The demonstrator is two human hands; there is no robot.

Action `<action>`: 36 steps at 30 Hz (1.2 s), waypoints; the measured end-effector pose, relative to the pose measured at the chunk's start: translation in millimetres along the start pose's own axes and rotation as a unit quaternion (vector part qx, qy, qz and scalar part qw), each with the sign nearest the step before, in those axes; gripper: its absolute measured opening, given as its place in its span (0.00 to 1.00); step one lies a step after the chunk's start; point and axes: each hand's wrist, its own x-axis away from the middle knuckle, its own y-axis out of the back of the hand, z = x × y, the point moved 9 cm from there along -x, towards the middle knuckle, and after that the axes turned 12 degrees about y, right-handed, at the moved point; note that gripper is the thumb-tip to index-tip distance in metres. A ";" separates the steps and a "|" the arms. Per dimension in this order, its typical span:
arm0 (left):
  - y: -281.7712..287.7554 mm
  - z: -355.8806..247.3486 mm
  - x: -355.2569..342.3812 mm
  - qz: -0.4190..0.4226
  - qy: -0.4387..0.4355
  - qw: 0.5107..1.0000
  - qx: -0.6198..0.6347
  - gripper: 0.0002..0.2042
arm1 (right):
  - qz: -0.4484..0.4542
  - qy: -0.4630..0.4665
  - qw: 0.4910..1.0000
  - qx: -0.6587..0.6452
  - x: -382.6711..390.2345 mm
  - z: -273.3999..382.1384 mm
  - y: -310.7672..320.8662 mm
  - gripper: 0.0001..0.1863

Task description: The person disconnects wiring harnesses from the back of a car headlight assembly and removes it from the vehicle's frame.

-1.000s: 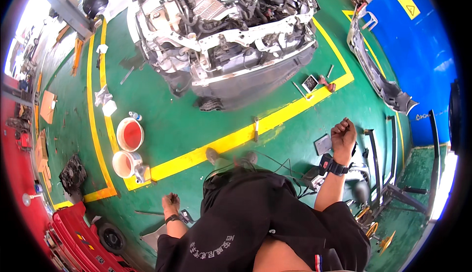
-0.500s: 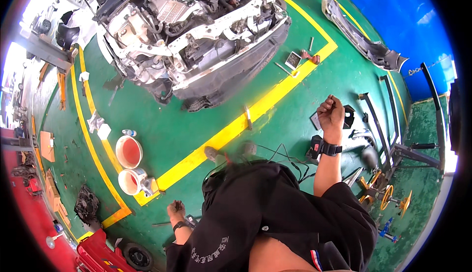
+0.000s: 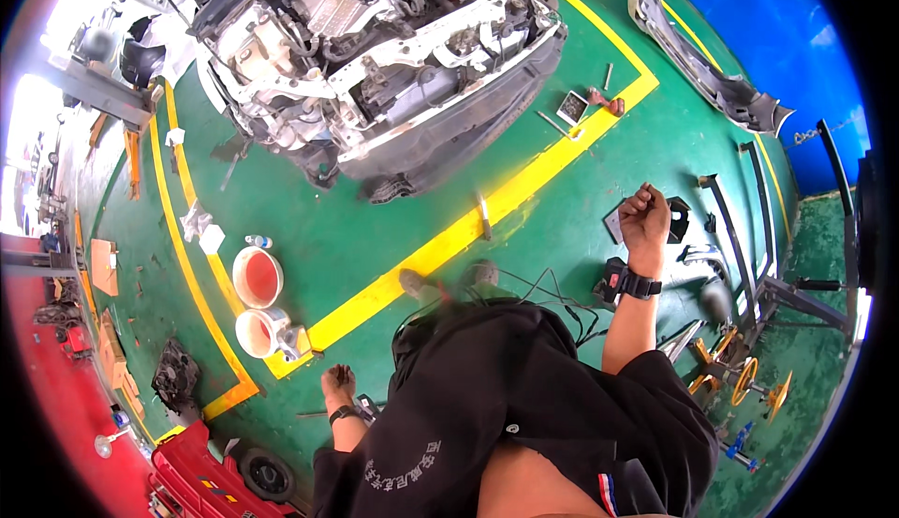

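The view has swung slightly, yet the far car (image 3: 375, 76) stays untouched: right hand (image 3: 646, 228) half-curled and seemingly empty beside the plate (image 3: 613, 225), left hand (image 3: 339, 387) near the buckets (image 3: 245, 333), grip too small to tell

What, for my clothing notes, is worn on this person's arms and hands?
The sleeves are short and black. The left hand is gloveless, with a dark wristband; the right hand, also gloveless, has a wider black strap.
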 end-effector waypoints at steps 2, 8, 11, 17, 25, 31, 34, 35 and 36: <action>-5.9 3.9 -0.7 -0.006 -0.003 1.000 -0.003 0.10 | -0.003 0.004 1.000 0.000 -2.6 8.0 7.0 0.05; -33.1 15.6 14.3 -0.043 -0.002 0.999 -0.012 0.10 | -0.003 0.022 1.000 -0.011 -13.8 28.4 20.5 0.04; -41.6 18.2 14.9 -0.010 0.005 1.000 -0.013 0.09 | -0.012 0.027 0.999 -0.023 -19.4 37.8 29.0 0.04; -88.5 35.4 12.3 -0.005 0.010 0.999 -0.030 0.12 | -0.033 0.052 0.998 -0.028 -37.3 70.6 57.8 0.05; -169.8 -3.6 29.4 0.049 -0.072 0.976 -0.201 0.06 | -0.068 0.046 0.996 -0.038 -72.3 68.4 79.2 0.06; -357.7 -46.3 62.2 -0.038 -0.225 0.876 -0.424 0.12 | -0.105 0.068 0.992 -0.015 -109.7 61.8 83.9 0.06; -486.7 -47.8 70.8 0.006 -0.304 0.818 -0.488 0.11 | -0.128 0.074 0.989 -0.010 -125.9 60.8 77.1 0.06; -534.9 -39.9 72.0 0.026 -0.318 0.797 -0.513 0.12 | -0.145 0.085 0.986 0.002 -131.8 65.1 75.3 0.06; -582.4 -40.4 67.5 0.038 -0.349 0.737 -0.577 0.11 | -0.150 0.089 0.985 0.002 -140.8 65.9 69.3 0.06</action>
